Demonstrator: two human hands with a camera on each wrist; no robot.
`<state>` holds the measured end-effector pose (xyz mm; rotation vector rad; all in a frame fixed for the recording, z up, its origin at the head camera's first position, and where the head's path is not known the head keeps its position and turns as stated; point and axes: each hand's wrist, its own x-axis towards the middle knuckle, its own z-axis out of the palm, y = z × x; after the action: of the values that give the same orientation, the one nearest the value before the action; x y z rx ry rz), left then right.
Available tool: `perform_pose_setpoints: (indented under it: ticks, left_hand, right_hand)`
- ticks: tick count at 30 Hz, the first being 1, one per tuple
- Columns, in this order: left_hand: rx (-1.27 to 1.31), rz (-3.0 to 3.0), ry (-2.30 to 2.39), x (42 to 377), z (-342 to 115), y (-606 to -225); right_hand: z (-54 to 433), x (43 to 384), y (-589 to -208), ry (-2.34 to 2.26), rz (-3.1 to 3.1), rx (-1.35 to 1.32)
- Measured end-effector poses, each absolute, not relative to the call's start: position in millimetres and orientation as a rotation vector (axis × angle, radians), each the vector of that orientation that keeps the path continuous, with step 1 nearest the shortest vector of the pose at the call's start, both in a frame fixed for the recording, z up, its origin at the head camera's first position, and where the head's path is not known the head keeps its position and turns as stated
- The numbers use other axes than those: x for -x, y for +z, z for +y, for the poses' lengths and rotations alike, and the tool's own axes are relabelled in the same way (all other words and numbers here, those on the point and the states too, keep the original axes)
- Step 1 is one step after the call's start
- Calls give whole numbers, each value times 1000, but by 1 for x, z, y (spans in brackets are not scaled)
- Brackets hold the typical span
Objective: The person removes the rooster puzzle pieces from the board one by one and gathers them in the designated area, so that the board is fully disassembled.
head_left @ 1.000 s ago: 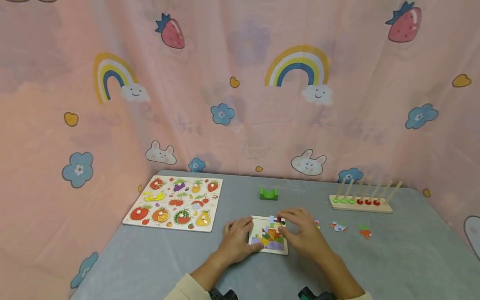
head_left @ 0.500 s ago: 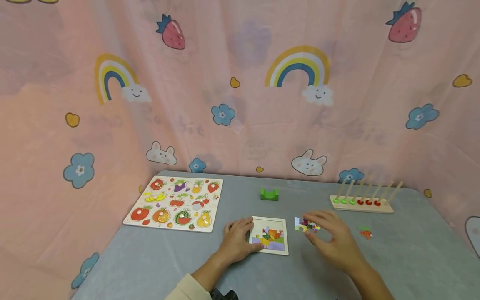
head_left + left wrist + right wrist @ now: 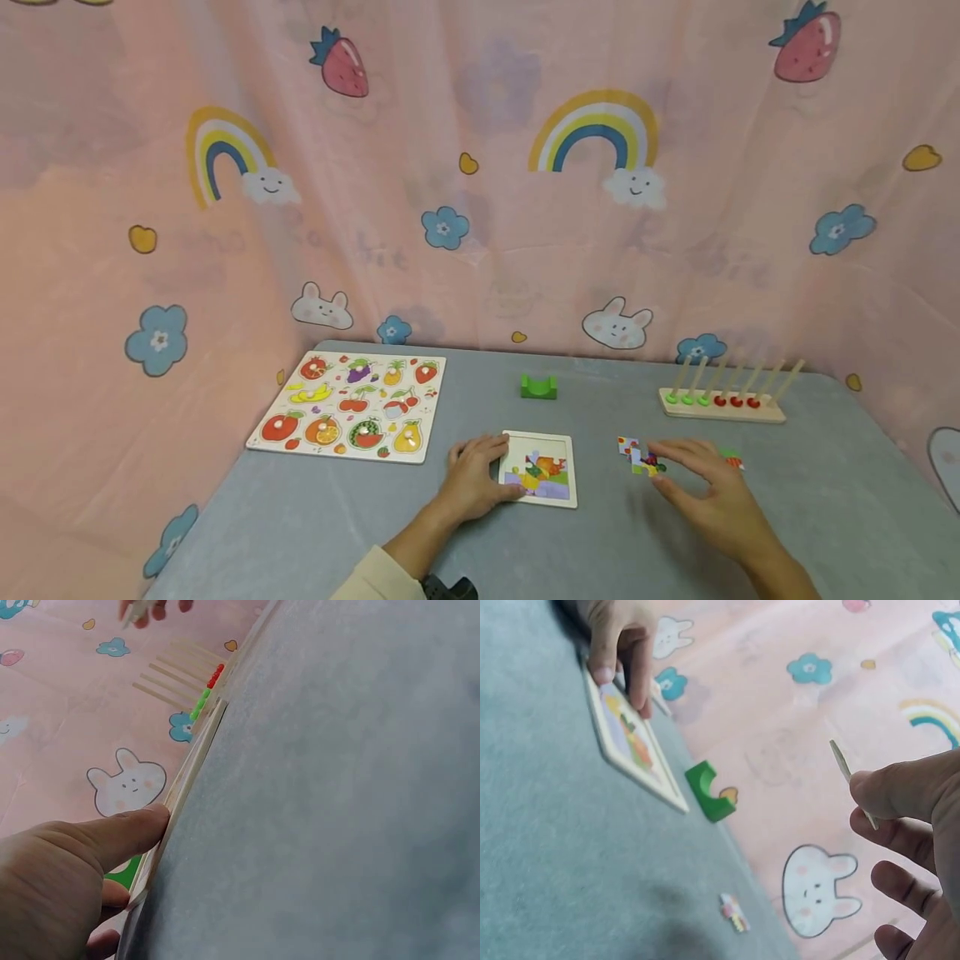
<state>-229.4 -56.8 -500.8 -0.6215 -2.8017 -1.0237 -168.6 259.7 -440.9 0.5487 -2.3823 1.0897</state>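
My left hand (image 3: 471,483) holds the left side of a small wooden puzzle tray (image 3: 517,450), its thumb on the near edge. Several joined pieces (image 3: 547,475), orange, yellow and purple, fill the tray's lower right part; bare wood shows at its upper left. To the right of the tray, my right hand (image 3: 716,500) pinches a jigsaw piece (image 3: 645,461) between thumb and fingers. The right wrist view shows this piece (image 3: 839,757) edge-on, raised off the table. Another jigsaw piece (image 3: 625,446) lies on the table just beyond it.
A carrot-patterned piece (image 3: 733,459) lies partly behind my right hand. At the back left is a fruit peg board (image 3: 432,417). A green block (image 3: 538,388) stands behind the tray, and a pegged rack (image 3: 768,416) with green and red rings stands back right.
My right hand has moved from the tray's upper right corner out to the right, carrying the jigsaw piece away with it. The left hand and tray have stayed in place.
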Motion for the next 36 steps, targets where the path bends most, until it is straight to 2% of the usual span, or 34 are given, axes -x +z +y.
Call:
perform_pose_setpoints:
  ticks: [6, 13, 36]
  left_hand:
    - [634, -2798, -1025, 229, -57, -500]
    - [644, -2809, -1018, 227, -58, -501]
    - [657, -2805, -1011, 229, -58, -501]
  right_hand:
    - [267, 178, -465, 1056, -2313, -625]
    - [267, 179, -486, 1064, -2357, -587]
    - [272, 187, -503, 799, -2478, -663]
